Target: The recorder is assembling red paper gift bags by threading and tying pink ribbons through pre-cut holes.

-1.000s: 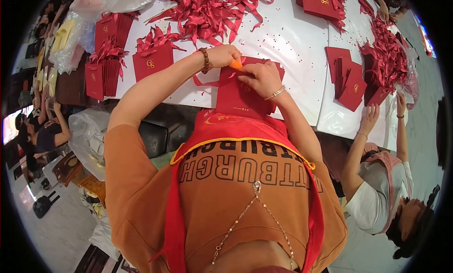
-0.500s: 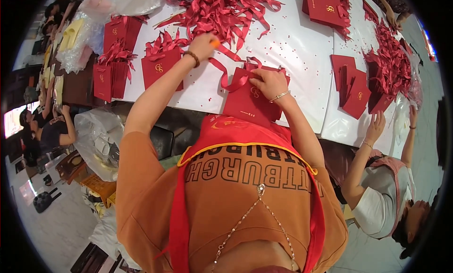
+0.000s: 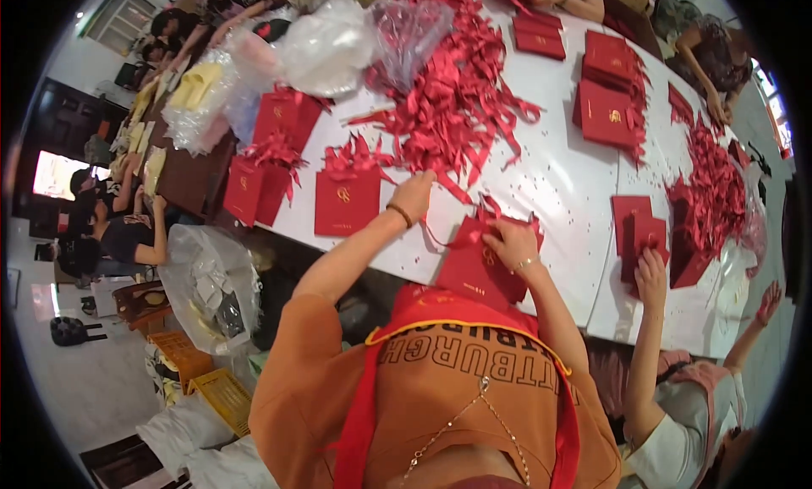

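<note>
A red paper gift bag point(image 3: 467, 269) lies flat at the table's near edge, against my apron. My right hand point(image 3: 514, 245) rests on its upper part, fingers closed on the red ribbon at the bag's top edge. My left hand point(image 3: 413, 196) is closed in a pinch at the near end of a heap of red ribbons point(image 3: 444, 108). From it a loose red ribbon point(image 3: 425, 224) curves down to the bag. The ends inside my fingers are hidden. Left of that hand stands another red gift bag point(image 3: 347, 203) with ribbons spilling from its top.
More red bags point(image 3: 254, 189) stand at the left table edge, others point(image 3: 607, 112) at the far right. Clear plastic bags point(image 3: 326, 49) lie at the back left. On the right, a co-worker's hand point(image 3: 650, 277) touches red bags beside a second ribbon heap point(image 3: 706, 176).
The view has shifted, showing more of the table's far side. My left hand has drawn slightly nearer from the ribbon heap. The co-worker's hand has come onto the red bags.
</note>
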The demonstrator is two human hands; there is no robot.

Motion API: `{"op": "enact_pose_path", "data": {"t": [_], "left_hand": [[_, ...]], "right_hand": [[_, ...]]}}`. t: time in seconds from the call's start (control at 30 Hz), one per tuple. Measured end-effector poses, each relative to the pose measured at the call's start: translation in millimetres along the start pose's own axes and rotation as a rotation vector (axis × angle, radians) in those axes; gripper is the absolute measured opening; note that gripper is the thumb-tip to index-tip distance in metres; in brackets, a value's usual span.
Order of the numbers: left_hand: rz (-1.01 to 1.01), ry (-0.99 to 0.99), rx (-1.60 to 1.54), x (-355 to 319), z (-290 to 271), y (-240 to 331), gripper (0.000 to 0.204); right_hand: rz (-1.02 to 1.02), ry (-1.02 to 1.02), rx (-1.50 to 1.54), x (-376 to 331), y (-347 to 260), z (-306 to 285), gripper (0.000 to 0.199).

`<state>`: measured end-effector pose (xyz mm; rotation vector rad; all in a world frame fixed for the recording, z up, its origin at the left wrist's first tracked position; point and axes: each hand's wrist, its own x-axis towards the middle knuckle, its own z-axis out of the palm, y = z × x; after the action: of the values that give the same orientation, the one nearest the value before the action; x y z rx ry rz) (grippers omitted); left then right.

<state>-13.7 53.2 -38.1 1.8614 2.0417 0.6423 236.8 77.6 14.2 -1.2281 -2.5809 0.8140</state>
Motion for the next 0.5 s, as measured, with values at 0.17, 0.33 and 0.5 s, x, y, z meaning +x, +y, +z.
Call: {"op": "enact_pose_path", "data": {"t": [0.17,0.33,0.5], "left_hand": [[-0.016,0.046,-0.13,2,5,-12,0.022],[-0.331,-0.21,-1.011,7,-7,13,0.026],[-0.316,-0.44,-1.351,2,-18,61,0.031]], "right_hand": [[-0.025,0.018,0.001,-1,1,3,0.028],[-0.001,0.003,0.009,1,0,2,0.029],[-0.032,-0.002,0.001,3,-1,3,0.031]]}}
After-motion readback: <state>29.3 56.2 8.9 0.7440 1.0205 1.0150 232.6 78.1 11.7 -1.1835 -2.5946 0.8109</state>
